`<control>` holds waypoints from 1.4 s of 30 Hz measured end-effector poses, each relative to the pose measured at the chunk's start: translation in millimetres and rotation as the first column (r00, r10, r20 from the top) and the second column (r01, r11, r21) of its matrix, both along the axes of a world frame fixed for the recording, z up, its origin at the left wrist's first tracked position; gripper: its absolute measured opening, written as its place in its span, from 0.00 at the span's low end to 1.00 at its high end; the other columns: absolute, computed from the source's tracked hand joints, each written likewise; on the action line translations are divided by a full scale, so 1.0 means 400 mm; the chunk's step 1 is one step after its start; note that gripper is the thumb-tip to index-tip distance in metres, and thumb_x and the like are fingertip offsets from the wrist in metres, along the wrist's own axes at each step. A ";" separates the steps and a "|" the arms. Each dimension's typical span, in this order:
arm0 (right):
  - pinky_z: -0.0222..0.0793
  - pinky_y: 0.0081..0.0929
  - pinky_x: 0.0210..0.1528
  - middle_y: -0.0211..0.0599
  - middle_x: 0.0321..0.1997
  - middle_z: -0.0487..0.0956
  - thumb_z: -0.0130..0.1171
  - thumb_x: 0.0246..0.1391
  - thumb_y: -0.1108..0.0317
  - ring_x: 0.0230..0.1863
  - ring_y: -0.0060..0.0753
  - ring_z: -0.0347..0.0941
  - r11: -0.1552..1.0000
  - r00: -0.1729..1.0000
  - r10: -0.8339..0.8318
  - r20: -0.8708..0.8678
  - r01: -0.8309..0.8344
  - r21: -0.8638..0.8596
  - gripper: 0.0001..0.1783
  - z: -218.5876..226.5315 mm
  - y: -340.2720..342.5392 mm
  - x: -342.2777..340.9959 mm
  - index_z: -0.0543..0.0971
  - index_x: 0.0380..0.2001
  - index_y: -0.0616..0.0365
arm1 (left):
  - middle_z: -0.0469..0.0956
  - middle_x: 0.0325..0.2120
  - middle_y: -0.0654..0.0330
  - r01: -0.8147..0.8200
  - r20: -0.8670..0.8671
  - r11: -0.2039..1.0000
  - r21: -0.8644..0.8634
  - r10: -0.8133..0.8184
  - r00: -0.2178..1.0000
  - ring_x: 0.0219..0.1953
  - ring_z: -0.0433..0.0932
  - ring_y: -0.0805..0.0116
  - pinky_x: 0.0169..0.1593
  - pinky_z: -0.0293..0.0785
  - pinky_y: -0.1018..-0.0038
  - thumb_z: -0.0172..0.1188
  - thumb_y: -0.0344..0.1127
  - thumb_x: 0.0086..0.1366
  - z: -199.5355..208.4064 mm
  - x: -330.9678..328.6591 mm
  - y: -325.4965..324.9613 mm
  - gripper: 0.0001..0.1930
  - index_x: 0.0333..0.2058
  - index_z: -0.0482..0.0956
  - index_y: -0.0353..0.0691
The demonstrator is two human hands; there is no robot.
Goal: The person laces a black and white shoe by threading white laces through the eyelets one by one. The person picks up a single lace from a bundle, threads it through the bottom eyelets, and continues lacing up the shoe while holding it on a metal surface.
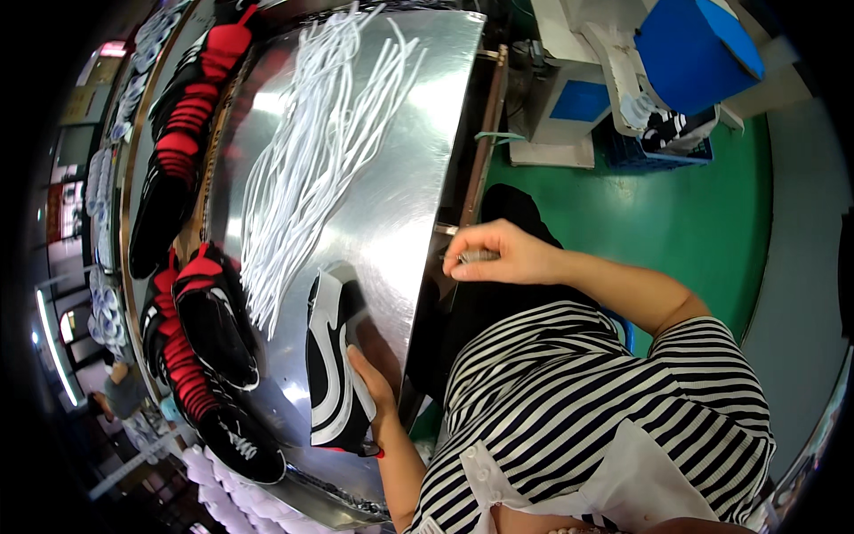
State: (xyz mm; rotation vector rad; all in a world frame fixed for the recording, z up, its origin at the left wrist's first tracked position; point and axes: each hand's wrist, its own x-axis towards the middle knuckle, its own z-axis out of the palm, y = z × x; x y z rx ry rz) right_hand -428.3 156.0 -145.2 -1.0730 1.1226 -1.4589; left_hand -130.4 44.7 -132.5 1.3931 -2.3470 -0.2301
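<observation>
A black and white shoe upper [327, 365] lies on its side on the shiny metal table [405, 169], close to the near edge. My left hand [377, 392] is closed on it, thumb along its side; the other fingers are hidden. My right hand [503, 253] is held beyond the table's right edge, over my lap. Its fingers are curled in a pinch around something small and greyish, too blurred to name. Left of the held upper, a black and red shoe upper [218, 325] rests at the table's left edge. A bundle of white shoelaces [307, 151] spreads across the tabletop.
Rows of nested black and red uppers [178, 151] line the left side. At the far right are a white machine [569, 107], a blue bin [698, 53] and a dark blue crate [663, 158] on the green floor [640, 231]. Another person [124, 392] appears at far left.
</observation>
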 end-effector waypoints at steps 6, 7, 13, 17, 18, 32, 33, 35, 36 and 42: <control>0.68 0.29 0.37 0.30 0.26 0.78 0.47 0.67 0.50 0.30 0.29 0.75 0.871 0.944 0.304 -0.131 -0.220 0.439 0.19 -0.169 0.123 0.098 0.77 0.40 0.55 | 0.70 0.59 0.45 -0.065 -0.097 0.972 0.224 0.088 0.991 0.59 0.70 0.53 0.64 0.61 0.68 0.44 0.42 0.75 -0.009 0.020 0.000 0.24 0.59 0.69 0.29; 0.69 0.34 0.42 0.32 0.29 0.80 0.47 0.66 0.50 0.36 0.35 0.78 0.832 0.931 0.341 -0.129 -0.235 0.502 0.19 -0.185 0.137 0.114 0.77 0.42 0.53 | 0.70 0.59 0.45 -0.064 -0.105 0.975 0.212 0.088 0.991 0.59 0.70 0.53 0.65 0.61 0.68 0.44 0.42 0.76 0.002 0.006 0.006 0.24 0.60 0.69 0.29; 0.70 0.37 0.42 0.38 0.32 0.82 0.52 0.62 0.51 0.38 0.42 0.78 0.874 0.931 0.293 -0.217 -0.169 0.455 0.18 -0.268 0.218 0.242 0.78 0.40 0.54 | 0.74 0.56 0.45 0.031 -0.117 0.997 0.076 -0.022 0.993 0.57 0.72 0.50 0.62 0.64 0.68 0.48 0.41 0.74 -0.028 0.025 -0.011 0.22 0.58 0.72 0.31; 0.71 0.37 0.37 0.41 0.30 0.81 0.61 0.56 0.54 0.33 0.42 0.79 0.889 0.969 0.101 -0.228 0.015 0.457 0.15 -0.368 0.283 0.316 0.80 0.34 0.55 | 0.70 0.60 0.48 0.084 -0.137 0.990 0.115 -0.068 0.988 0.61 0.69 0.55 0.66 0.58 0.69 0.45 0.44 0.75 0.012 -0.029 -0.001 0.25 0.60 0.68 0.30; 0.71 0.33 0.35 0.38 0.27 0.81 0.62 0.55 0.57 0.29 0.35 0.78 0.890 0.987 0.029 -0.155 0.046 0.453 0.13 -0.386 0.292 0.341 0.80 0.35 0.56 | 0.70 0.61 0.49 0.083 -0.086 0.995 0.051 -0.079 0.993 0.61 0.69 0.55 0.65 0.59 0.69 0.46 0.44 0.75 0.041 -0.018 0.011 0.25 0.61 0.68 0.30; 0.55 0.24 0.18 0.27 0.22 0.77 0.63 0.55 0.60 0.16 0.19 0.62 0.527 0.906 -0.421 -0.032 0.273 0.805 0.11 -0.856 0.275 0.311 0.82 0.35 0.56 | 0.61 0.66 0.52 -0.044 -0.458 0.879 0.474 0.289 0.841 0.68 0.59 0.61 0.70 0.51 0.71 0.41 0.49 0.76 -0.086 0.032 -0.049 0.30 0.65 0.60 0.30; 0.62 0.26 0.21 0.31 0.26 0.78 0.62 0.56 0.59 0.19 0.22 0.68 0.509 0.939 -0.337 -0.072 0.246 0.825 0.14 -0.879 0.244 0.303 0.82 0.39 0.57 | 0.53 0.70 0.54 -0.077 -0.251 0.892 0.446 0.207 0.946 0.72 0.50 0.62 0.72 0.41 0.70 0.37 0.52 0.76 -0.056 0.050 -0.041 0.32 0.68 0.55 0.32; 0.66 0.27 0.24 0.34 0.30 0.79 0.62 0.56 0.61 0.22 0.23 0.71 0.518 0.928 -0.371 -0.037 0.240 0.821 0.15 -0.985 0.195 0.314 0.82 0.41 0.59 | 0.61 0.66 0.54 -0.209 -0.297 0.879 0.428 0.355 0.886 0.68 0.56 0.63 0.71 0.47 0.69 0.38 0.51 0.76 -0.044 0.040 -0.012 0.30 0.65 0.60 0.32; 0.68 0.27 0.26 0.35 0.32 0.80 0.62 0.56 0.61 0.24 0.24 0.72 0.537 0.928 -0.372 -0.013 0.227 0.813 0.16 -1.044 0.156 0.320 0.81 0.43 0.60 | 0.64 0.64 0.54 -0.224 -0.342 0.874 0.430 0.388 0.856 0.66 0.60 0.63 0.70 0.49 0.69 0.38 0.49 0.76 -0.032 0.033 -0.001 0.28 0.64 0.62 0.32; 0.74 0.29 0.38 0.42 0.47 0.77 0.63 0.50 0.68 0.32 0.34 0.75 0.459 0.756 -0.422 -0.501 0.655 0.600 0.16 -1.656 0.069 0.325 0.79 0.43 0.58 | 0.65 0.60 0.47 0.105 -0.619 0.891 0.443 0.219 0.754 0.62 0.63 0.53 0.67 0.54 0.62 0.45 0.60 0.69 -0.018 -0.011 -0.029 0.38 0.61 0.62 0.28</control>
